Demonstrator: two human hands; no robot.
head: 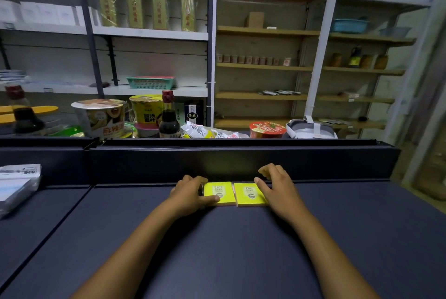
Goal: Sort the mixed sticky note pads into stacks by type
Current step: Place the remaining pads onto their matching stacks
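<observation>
Two bright yellow sticky note pads lie side by side on the dark shelf surface (pixel 241 238), close to its back wall. My left hand (pixel 190 195) grips the left pad (pixel 220 192) at its left edge, with the thumb lying on top near the front. My right hand (pixel 277 190) holds the right pad (pixel 248 195) from its right side, thumb resting on the top and fingers curled behind it. Both pads carry the same printed label, and a thin pink layer shows along their front edges. The pads almost touch each other.
A stack of wrapped white packs (pixel 17 182) sits at the left of the neighbouring shelf section. Behind the dark back wall (pixel 241 161) stand instant noodle bowls (pixel 101 117), a soy sauce bottle (pixel 169 117) and snack bags. Store shelving fills the background.
</observation>
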